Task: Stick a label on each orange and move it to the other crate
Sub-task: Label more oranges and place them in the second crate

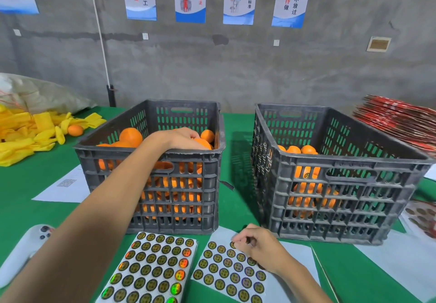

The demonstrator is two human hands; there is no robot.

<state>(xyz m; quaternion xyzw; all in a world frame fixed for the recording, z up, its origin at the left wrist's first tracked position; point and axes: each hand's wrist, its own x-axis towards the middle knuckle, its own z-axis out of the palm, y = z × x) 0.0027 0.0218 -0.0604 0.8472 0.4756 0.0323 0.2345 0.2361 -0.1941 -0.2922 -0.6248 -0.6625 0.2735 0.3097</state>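
left fingers (192,135) on orange (203,142) | right fingers (238,241) on label sheet (230,272)

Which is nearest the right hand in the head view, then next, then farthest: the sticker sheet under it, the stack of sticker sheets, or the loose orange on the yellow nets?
1. Sticker sheet: under the right hand, fingers on it.
2. Stack of sticker sheets: just left.
3. Loose orange: far left, on the yellow nets.
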